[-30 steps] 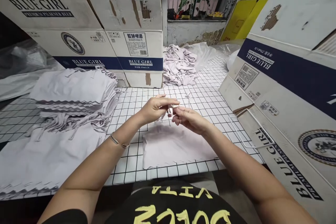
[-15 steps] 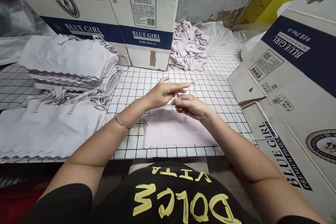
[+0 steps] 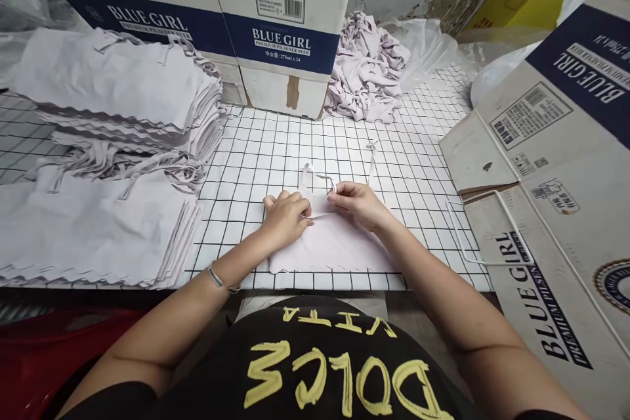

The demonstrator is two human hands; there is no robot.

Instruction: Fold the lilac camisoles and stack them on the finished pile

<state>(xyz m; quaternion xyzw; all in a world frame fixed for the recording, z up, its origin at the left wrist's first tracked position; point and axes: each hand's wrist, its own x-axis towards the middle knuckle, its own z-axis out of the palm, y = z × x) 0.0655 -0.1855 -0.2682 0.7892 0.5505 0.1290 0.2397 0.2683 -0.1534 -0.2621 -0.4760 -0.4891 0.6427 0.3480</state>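
Observation:
A pale pink fabric piece (image 3: 335, 249) lies flat on the table in front of me, with thin straps at its top edge. My left hand (image 3: 287, 220) rests at its upper left corner, fingers curled and pinching the fabric by the top edge. Between thumb and fingertips, my right hand (image 3: 361, 207) holds a thin white strap (image 3: 319, 175), which loops up and left onto the table. A second strap (image 3: 373, 161) stretches away behind my right hand. What lies under my left palm is hidden.
At left are stacked matching strapped pieces (image 3: 93, 223). A crumpled heap of pink cloth (image 3: 367, 72) sits behind, beside a tall beer carton (image 3: 290, 88). Another carton (image 3: 541, 170) and a white wire frame (image 3: 506, 226) stand close on the right. Clear plastic (image 3: 423, 46) lies farther back.
My hands were close together above the fabric. The left has come down and left onto its top edge; the right still holds the strap. The camera view has tilted downward.

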